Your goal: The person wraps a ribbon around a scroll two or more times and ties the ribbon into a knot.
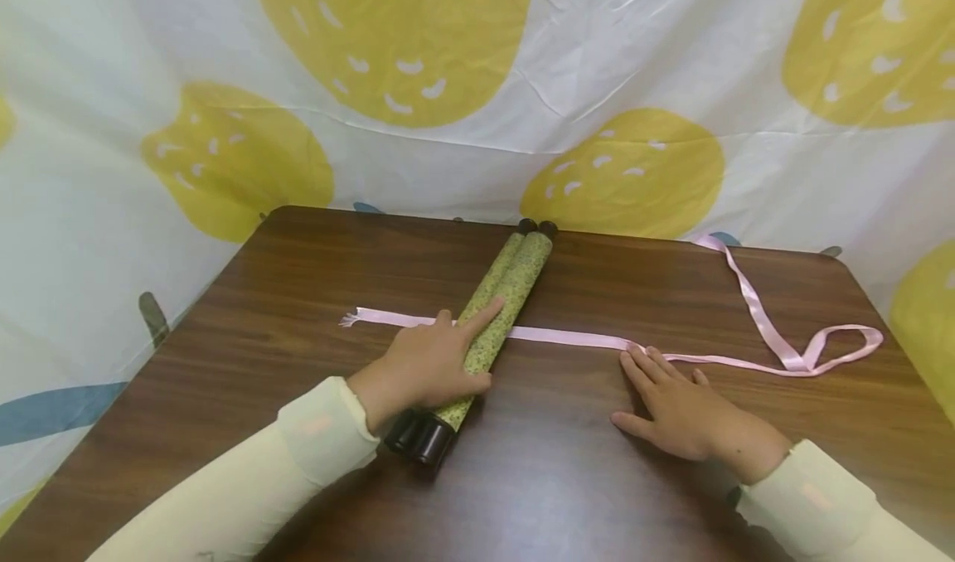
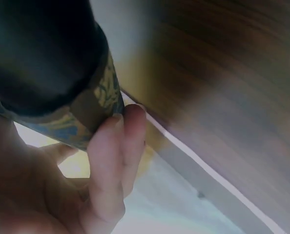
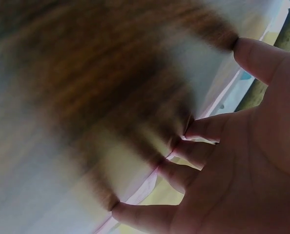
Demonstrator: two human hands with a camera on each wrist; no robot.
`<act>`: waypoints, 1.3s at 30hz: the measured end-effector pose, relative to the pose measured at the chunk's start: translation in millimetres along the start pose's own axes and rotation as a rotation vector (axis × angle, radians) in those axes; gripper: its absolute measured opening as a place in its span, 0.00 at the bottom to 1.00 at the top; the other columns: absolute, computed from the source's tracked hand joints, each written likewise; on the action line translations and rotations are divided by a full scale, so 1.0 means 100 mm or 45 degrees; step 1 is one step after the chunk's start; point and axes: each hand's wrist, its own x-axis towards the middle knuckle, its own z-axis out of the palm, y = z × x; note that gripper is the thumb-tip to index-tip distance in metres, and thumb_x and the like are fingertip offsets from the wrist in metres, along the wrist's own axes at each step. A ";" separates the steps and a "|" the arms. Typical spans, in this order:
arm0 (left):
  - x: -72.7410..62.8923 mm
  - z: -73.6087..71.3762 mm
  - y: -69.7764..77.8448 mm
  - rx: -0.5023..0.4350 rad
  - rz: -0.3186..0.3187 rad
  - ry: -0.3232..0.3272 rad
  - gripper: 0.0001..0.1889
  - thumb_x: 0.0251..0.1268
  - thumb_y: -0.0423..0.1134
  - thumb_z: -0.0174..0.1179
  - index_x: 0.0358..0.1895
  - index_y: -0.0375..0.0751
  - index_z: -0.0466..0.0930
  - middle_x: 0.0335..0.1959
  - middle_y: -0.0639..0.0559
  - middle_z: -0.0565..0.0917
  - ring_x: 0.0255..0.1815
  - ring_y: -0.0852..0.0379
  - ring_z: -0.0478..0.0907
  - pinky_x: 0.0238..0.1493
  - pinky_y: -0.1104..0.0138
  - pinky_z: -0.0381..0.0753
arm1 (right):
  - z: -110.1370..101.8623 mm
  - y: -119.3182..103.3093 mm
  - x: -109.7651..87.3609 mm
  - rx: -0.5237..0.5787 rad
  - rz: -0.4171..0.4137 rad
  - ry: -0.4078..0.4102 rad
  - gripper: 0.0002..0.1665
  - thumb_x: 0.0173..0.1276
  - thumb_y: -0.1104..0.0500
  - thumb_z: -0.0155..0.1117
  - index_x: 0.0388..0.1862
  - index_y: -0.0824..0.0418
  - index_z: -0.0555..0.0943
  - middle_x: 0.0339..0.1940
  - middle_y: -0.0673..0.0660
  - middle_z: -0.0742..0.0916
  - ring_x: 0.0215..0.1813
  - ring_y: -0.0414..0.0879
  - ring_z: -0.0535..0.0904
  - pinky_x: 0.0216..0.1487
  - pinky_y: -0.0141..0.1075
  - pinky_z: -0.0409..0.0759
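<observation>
Two green speckled rolls with black ends (image 1: pixel 496 317) lie side by side, slanting across the table on top of a pink ribbon (image 1: pixel 563 337). My left hand (image 1: pixel 429 363) grips the rolls from the left, its index finger extended over them and its thumb at the near part. In the left wrist view, curled fingers (image 2: pixel 108 161) rest against the patterned side of a roll (image 2: pixel 69 124) below its black end. My right hand (image 1: pixel 679 417) lies palm down with spread fingers, the fingertips touching the ribbon. The right wrist view shows those fingertips (image 3: pixel 172 168) along the ribbon (image 3: pixel 144 189).
The brown wooden table (image 1: pixel 552 471) ends at a white curtain with yellow fruit print (image 1: pixel 448 143). One frayed ribbon end (image 1: pixel 366 315) lies left of the rolls. At the right the ribbon loops (image 1: pixel 850 338) and runs up to the table's far edge.
</observation>
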 end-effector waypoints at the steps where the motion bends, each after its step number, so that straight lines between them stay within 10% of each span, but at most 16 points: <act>1: 0.03 0.02 0.05 -0.007 0.011 -0.002 0.51 0.55 0.61 0.58 0.79 0.75 0.35 0.67 0.28 0.71 0.44 0.35 0.83 0.31 0.52 0.80 | 0.00 0.00 0.01 0.000 0.003 -0.001 0.53 0.72 0.32 0.53 0.79 0.66 0.55 0.82 0.65 0.57 0.80 0.67 0.51 0.65 0.78 0.52; 7: 0.12 0.12 0.29 -0.017 0.036 -0.063 0.50 0.57 0.61 0.58 0.79 0.75 0.35 0.67 0.29 0.71 0.51 0.34 0.81 0.41 0.50 0.80 | 0.02 -0.03 0.03 0.000 0.000 -0.006 0.53 0.72 0.31 0.52 0.79 0.66 0.55 0.82 0.64 0.58 0.81 0.67 0.51 0.65 0.78 0.52; 28: 0.13 0.29 0.52 0.265 0.068 -0.002 0.47 0.62 0.71 0.54 0.80 0.73 0.39 0.59 0.34 0.76 0.34 0.44 0.83 0.28 0.59 0.76 | -0.02 -0.04 0.02 -0.063 -0.040 0.019 0.51 0.72 0.34 0.55 0.78 0.70 0.57 0.80 0.68 0.61 0.79 0.69 0.55 0.68 0.72 0.57; 39: 0.02 0.20 0.16 0.154 0.123 0.069 0.34 0.76 0.64 0.41 0.80 0.65 0.47 0.63 0.38 0.77 0.55 0.40 0.81 0.44 0.50 0.82 | -0.08 -0.53 0.16 -0.214 -0.346 0.425 0.41 0.60 0.60 0.72 0.72 0.66 0.69 0.70 0.69 0.75 0.69 0.68 0.72 0.67 0.59 0.72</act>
